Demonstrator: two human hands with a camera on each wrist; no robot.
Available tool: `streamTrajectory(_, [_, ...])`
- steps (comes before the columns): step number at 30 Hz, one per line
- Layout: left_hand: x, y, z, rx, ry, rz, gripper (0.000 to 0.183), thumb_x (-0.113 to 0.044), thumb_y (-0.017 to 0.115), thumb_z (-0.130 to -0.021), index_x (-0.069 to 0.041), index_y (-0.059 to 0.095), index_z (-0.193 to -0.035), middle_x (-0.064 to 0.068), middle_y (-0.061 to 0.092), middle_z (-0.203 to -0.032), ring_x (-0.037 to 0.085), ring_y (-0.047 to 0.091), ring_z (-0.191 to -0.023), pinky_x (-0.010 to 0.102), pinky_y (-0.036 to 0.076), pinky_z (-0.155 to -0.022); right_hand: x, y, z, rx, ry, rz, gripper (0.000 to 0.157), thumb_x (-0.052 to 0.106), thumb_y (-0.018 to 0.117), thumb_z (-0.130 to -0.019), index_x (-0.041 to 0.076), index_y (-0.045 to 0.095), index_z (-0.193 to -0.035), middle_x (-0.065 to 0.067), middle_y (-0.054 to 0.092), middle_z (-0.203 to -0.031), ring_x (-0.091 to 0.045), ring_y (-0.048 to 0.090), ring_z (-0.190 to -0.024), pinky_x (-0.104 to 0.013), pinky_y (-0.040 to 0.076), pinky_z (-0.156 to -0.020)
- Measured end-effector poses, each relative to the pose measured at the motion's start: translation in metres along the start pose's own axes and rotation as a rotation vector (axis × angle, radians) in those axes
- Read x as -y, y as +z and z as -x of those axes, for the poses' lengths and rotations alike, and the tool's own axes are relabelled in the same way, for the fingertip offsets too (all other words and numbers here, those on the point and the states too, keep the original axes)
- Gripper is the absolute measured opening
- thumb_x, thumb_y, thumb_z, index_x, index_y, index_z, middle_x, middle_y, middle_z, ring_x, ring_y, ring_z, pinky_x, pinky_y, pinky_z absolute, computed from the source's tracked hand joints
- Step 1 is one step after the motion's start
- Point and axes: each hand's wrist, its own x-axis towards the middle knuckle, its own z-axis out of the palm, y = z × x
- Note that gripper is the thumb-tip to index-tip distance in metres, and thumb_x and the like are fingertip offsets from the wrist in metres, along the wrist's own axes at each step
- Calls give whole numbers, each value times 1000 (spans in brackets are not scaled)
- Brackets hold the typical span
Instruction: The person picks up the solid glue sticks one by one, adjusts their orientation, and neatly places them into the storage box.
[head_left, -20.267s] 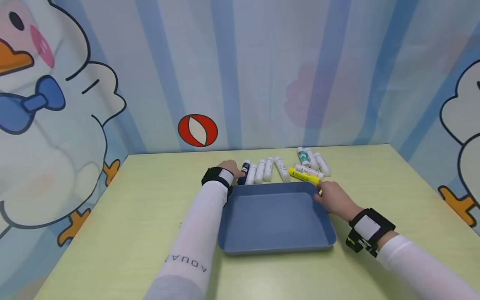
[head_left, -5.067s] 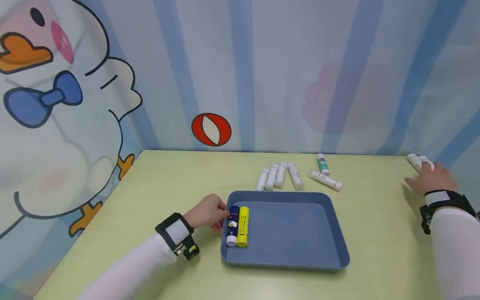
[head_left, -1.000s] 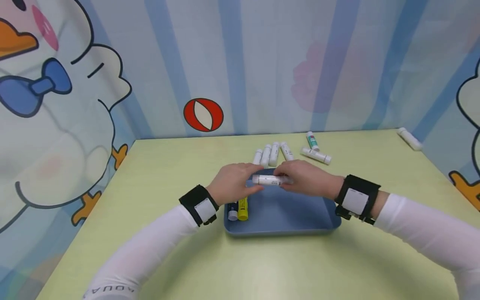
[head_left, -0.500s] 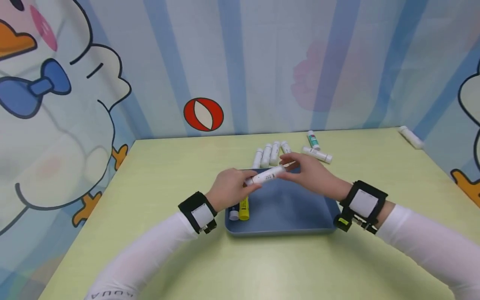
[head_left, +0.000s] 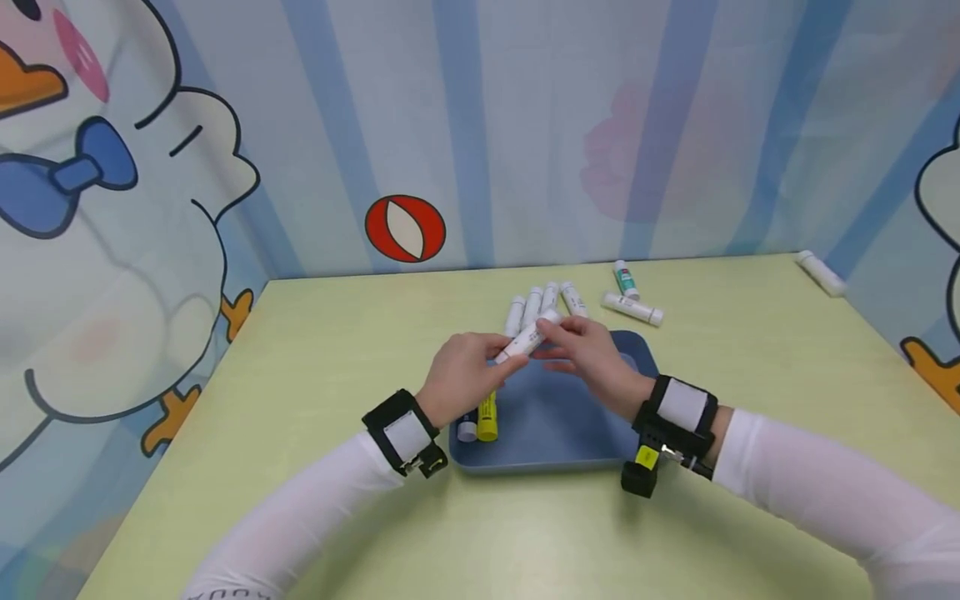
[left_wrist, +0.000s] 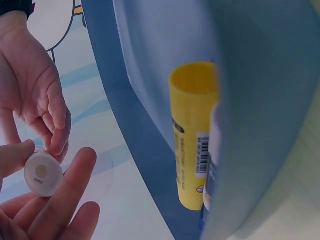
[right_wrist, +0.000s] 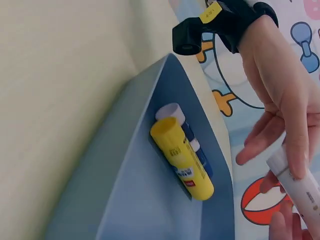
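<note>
Both hands hold one white glue stick (head_left: 527, 337), tilted over the back left of a blue-grey tray (head_left: 570, 429). My left hand (head_left: 465, 373) pinches its lower end between thumb and fingers. The right hand (head_left: 592, 362) has its fingertips at the upper end, seeming to pinch it. In the left wrist view the round end of the white glue stick (left_wrist: 44, 175) faces the camera. A yellow glue stick (head_left: 487, 418) and a dark blue glue stick (head_left: 467, 428) with a white cap lie side by side along the tray's left wall, partly hidden by the left hand in the head view.
Several white glue sticks (head_left: 572, 298) lie in a row behind the tray. Right of them are a green-and-white glue stick (head_left: 625, 280) and another white one (head_left: 633, 308). One more white glue stick (head_left: 821, 273) lies at the table's far right corner.
Earlier the right hand reached to the far right corner; the white glue stick then came over the tray. In the last second it passed into the left hand's pinch and tilted, its right end rising.
</note>
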Motion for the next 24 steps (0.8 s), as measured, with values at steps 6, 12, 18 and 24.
streamTrajectory(6, [0, -1, 1, -28, 11, -89, 33, -33, 69, -92, -7, 72, -112, -1, 66, -79, 10, 56, -60, 22, 43, -49, -1, 9, -3, -76, -5, -42, 39, 27, 55, -100, -7, 50, -119, -14, 58, -108, -36, 59, -111, -31, 54, -88])
streamTrajectory(12, [12, -4, 8, 9, -8, -218, 47, -47, 65, -91, -10, 68, -118, 0, 71, -94, 13, 66, -77, 22, 50, -58, -4, 8, -7, -58, -30, 32, 41, 25, 54, -101, -9, 49, -123, -16, 58, -110, -37, 59, -108, -36, 53, -90])
streamTrajectory(18, [36, -17, 20, 1, -63, -369, 50, -48, 63, -92, -8, 64, -122, 5, 69, -97, 14, 60, -74, 25, 51, -60, -5, 0, -15, 47, -17, 219, 40, 19, 52, -102, -11, 45, -128, -22, 60, -111, -30, 65, -96, -40, 53, -89])
streamTrajectory(24, [48, -26, 22, 67, -229, -338, 49, -39, 66, -93, -4, 59, -126, 4, 60, -80, 16, 53, -61, 25, 45, -51, -10, -1, -24, 182, -19, 373, 47, 17, 53, -101, -7, 34, -137, -23, 58, -108, -36, 64, -97, -45, 53, -86])
